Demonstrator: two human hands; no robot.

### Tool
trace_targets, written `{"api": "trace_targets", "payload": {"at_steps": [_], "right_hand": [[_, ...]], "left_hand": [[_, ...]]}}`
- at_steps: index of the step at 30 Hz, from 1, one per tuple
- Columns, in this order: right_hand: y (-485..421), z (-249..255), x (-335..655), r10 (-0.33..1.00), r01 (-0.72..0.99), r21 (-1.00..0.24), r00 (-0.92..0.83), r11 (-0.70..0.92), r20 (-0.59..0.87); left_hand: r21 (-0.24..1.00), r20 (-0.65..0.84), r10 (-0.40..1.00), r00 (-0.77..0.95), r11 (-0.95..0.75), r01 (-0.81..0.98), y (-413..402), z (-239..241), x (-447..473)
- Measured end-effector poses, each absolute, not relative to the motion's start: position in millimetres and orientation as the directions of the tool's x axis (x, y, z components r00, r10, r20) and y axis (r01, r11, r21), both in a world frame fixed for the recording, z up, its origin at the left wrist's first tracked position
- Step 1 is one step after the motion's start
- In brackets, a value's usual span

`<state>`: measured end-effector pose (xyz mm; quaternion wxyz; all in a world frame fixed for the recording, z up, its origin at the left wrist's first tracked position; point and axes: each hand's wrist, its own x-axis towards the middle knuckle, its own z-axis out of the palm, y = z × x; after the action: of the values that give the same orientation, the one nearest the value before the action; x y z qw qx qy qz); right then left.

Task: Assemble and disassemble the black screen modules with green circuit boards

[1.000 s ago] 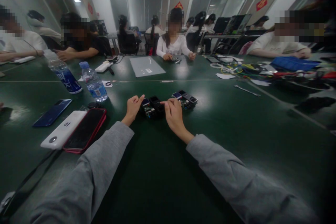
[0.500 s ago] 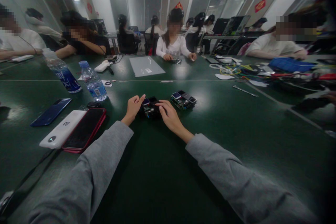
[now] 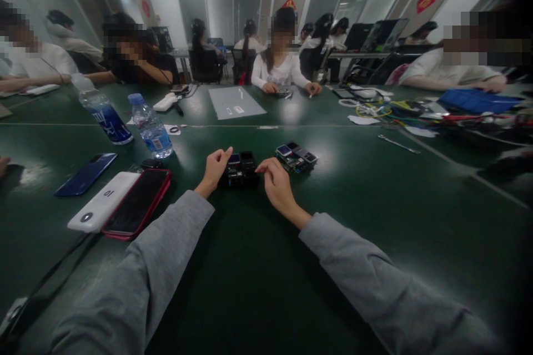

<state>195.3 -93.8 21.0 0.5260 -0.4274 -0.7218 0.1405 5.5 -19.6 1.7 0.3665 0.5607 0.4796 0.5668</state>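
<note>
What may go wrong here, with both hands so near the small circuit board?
1. The left hand and right hand flank the dark circuit board; a careless push might slide it against the second board close by.
2. The small water bottle stands near the left sleeve; a sweep of the arm could tip it.

Worktop [image 3: 375, 222] open on the near and right sides; phones [image 3: 137, 202] and bottles [image 3: 150, 133] block left, second circuit board [image 3: 295, 157] just right-ahead.
</note>
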Motion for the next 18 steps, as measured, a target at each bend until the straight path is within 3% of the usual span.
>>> {"api": "trace_targets", "payload": {"at_steps": [9,18], "right_hand": [[-93.5,13.8,200.4,0.834,0.473,-0.712,-0.098,0.519,0.543],[-93.4,13.6,200.9,0.853,0.454,-0.744,-0.078,0.491,0.516]], "left_hand": [[0.99,0.138,0.985,-0.103,-0.138,0.009,-20.3,4.9,5.3],[0.976,0.217,0.962,-0.166,-0.213,0.043,-13.1,-6.5,0.6]]}}
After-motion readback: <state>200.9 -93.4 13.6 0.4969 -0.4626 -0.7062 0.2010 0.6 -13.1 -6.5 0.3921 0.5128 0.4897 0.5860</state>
